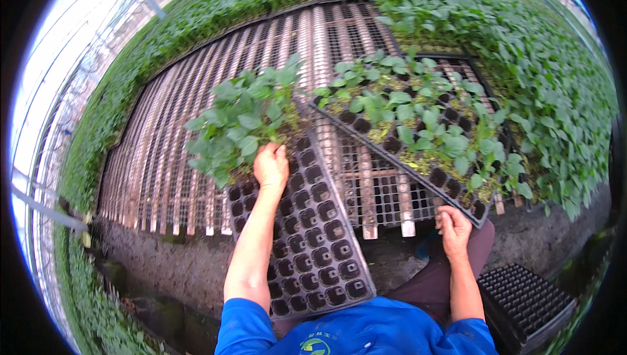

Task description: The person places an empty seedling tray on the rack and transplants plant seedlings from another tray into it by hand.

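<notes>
A black plastic plug tray (313,227) slants from my lap onto the slatted bench; its near cells hold no plants, while leafy seedlings (245,115) fill its far end. At the near edge of those plants is my left hand (272,166), fingers closed among the stems; what they pinch is hidden. My right hand (454,230) is beside the near corner of a second plug tray (392,156), fingers curled, and whether they hold anything is unclear. That tray carries scattered seedlings (426,115) with several bare cells between them.
A bench of slats and wire mesh (196,125) lies under both trays. Dense seedlings (553,85) border it at the right and the far side. A stack of black plug trays (526,301) stands low at the right. A concrete wall (156,262) runs below the bench.
</notes>
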Available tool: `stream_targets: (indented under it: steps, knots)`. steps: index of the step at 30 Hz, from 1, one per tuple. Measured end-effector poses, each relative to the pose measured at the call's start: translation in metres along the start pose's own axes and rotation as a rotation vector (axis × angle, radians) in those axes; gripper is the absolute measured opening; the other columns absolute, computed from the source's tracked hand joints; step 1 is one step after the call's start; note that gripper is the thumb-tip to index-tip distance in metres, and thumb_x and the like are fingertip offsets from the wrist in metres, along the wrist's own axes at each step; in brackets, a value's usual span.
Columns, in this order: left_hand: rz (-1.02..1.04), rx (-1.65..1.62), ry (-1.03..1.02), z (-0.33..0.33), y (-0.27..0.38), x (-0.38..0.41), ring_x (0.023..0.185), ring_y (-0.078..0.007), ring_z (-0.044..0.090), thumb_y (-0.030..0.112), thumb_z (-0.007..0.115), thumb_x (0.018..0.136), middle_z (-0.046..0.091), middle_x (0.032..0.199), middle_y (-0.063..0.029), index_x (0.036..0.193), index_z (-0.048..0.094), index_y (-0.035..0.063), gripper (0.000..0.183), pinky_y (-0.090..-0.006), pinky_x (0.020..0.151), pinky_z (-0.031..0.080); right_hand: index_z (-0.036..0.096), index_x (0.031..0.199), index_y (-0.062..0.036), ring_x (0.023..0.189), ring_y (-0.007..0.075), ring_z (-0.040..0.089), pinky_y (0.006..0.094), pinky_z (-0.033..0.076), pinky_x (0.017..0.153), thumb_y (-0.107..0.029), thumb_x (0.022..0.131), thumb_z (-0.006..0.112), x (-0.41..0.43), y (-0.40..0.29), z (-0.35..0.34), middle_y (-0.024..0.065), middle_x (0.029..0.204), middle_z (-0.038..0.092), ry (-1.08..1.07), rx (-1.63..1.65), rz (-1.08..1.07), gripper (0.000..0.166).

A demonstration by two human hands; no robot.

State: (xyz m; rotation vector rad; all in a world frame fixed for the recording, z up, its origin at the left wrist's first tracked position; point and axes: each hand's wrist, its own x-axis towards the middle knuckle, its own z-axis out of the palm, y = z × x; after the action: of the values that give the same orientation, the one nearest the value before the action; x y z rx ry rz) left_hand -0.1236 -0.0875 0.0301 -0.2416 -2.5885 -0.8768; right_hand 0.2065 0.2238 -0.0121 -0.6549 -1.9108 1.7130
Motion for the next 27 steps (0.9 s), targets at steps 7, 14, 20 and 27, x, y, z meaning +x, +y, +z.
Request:
stream_targets:
  steps: [7,14,20,27]
  knots:
    - [-0.033,-0.449,0.022,-0.019,-0.001,0.004,0.061,-0.0076,0.048,0.013,0.065,0.088,0.058,0.068,-0.0006,0.083,0.063,-0.0017,0.015,-0.0240,0.058,0.041,0.064,0.104,-0.0023,0.060,0.0041,0.054,0.0173,0.043,0.049,-0.008,0.095,0.054,0.002,0.001,0.000,0.0016,0.080,0.063,-0.023,-0.007,-0.004,0.014]
    - [-0.241,-0.992,-0.259,-0.033,0.059,0.010,0.063,-0.0118,0.059,0.014,0.062,0.091,0.064,0.080,-0.0067,0.092,0.062,-0.0021,0.016,-0.0236,0.055,0.050,0.064,0.104,-0.0029,0.060,0.0041,0.054,0.0172,0.042,0.049,-0.008,0.095,0.054,0.005,0.001,-0.003,0.0014,0.078,0.063,0.002,-0.004,0.009,0.014]
    - [-0.086,-0.869,-0.263,0.007,0.098,0.030,0.059,-0.0111,0.058,0.012,0.063,0.090,0.063,0.077,-0.0061,0.090,0.063,-0.0024,0.015,-0.0229,0.052,0.048,0.064,0.102,-0.0027,0.059,0.0046,0.054,0.0175,0.043,0.049,-0.005,0.094,0.053,0.005,-0.002,-0.001,0.0015,0.077,0.062,-0.009,-0.010,0.015,0.014]
    - [0.441,-0.265,-0.050,0.086,0.112,0.051,0.077,-0.0384,0.059,0.020,0.062,0.083,0.061,0.081,-0.0178,0.087,0.063,0.0051,0.015,-0.0447,0.071,0.047,0.064,0.102,-0.0014,0.059,0.0049,0.055,0.0176,0.043,0.048,-0.004,0.094,0.052,0.004,-0.006,-0.002,0.0024,0.077,0.063,-0.004,0.030,0.068,0.015]
